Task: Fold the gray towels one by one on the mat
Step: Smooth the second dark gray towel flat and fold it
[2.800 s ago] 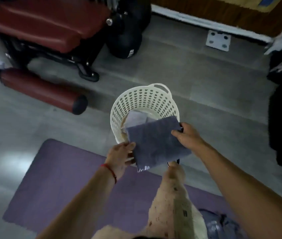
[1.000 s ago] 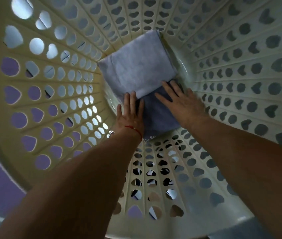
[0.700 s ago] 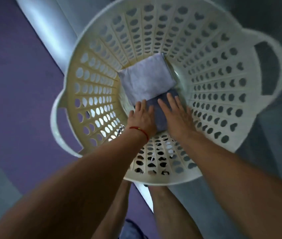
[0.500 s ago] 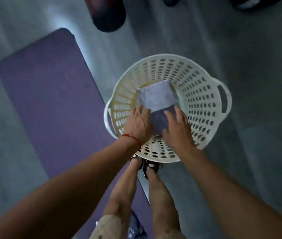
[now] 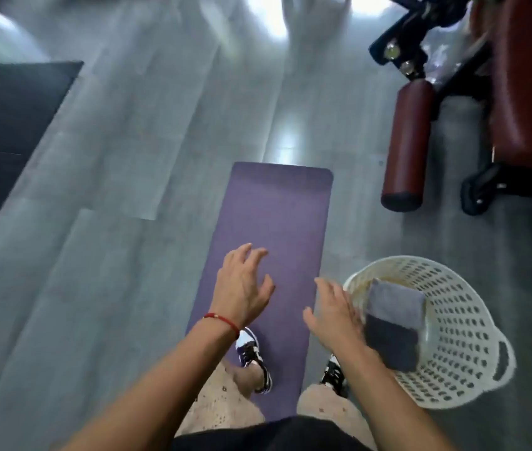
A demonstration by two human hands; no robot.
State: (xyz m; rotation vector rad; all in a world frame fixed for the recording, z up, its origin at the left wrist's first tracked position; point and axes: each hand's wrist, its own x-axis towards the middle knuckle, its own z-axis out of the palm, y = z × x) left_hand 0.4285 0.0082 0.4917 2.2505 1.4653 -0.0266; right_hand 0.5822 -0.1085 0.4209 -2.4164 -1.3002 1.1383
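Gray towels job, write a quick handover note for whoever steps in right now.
Left hand: empty, fingers spread, above the purple mat.
Right hand: empty, open, at the mat's right edge beside the white laundry basket.
Two folded gray towels lie stacked in the basket, lighter one over darker one.
Done: those two are folded and stored.
Left: no unfolded towel shows in this view; find any remaining ones and fold them on the mat.

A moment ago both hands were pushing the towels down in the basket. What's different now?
Both hands have let go and come out of the basket. The left hand and right hand now hang open and empty over the purple mat. The folded gray towels stayed stacked inside the basket, lighter one above the darker.
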